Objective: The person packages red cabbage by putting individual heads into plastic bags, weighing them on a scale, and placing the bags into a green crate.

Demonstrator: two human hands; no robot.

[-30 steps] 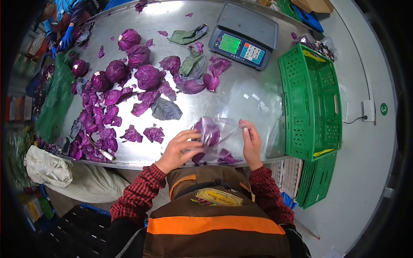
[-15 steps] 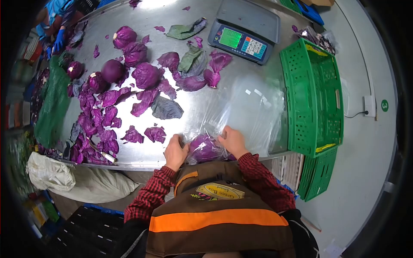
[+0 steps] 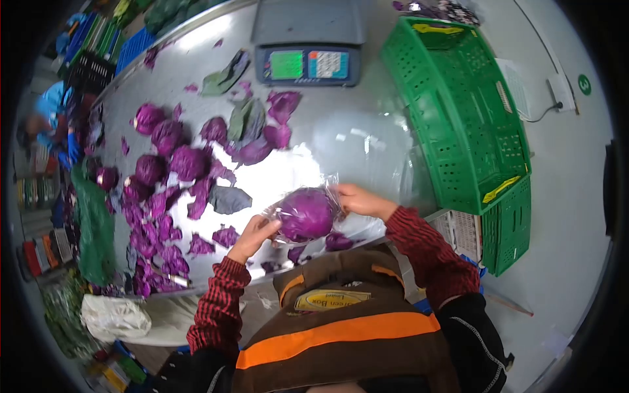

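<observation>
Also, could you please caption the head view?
Left hand and right hand hold a purple cabbage in clear plastic.

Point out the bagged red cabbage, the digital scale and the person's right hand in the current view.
Bagged red cabbage [image 3: 306, 213]: head view, middle of its wrapped side.
Digital scale [image 3: 308, 25]: head view, its weighing platform.
Right hand [image 3: 362, 200]: head view, back of the hand.

A produce packing room, its metal worktop [image 3: 341, 154] strewn with red cabbages [image 3: 190, 163] and loose leaves [image 3: 230, 200]. A digital scale [image 3: 308, 42] sits at the far edge and a green crate [image 3: 458, 118] on the right, while a co-worker [image 3: 56, 121] in blue gloves stands at the far left, near stacked crates [image 3: 92, 46].
</observation>
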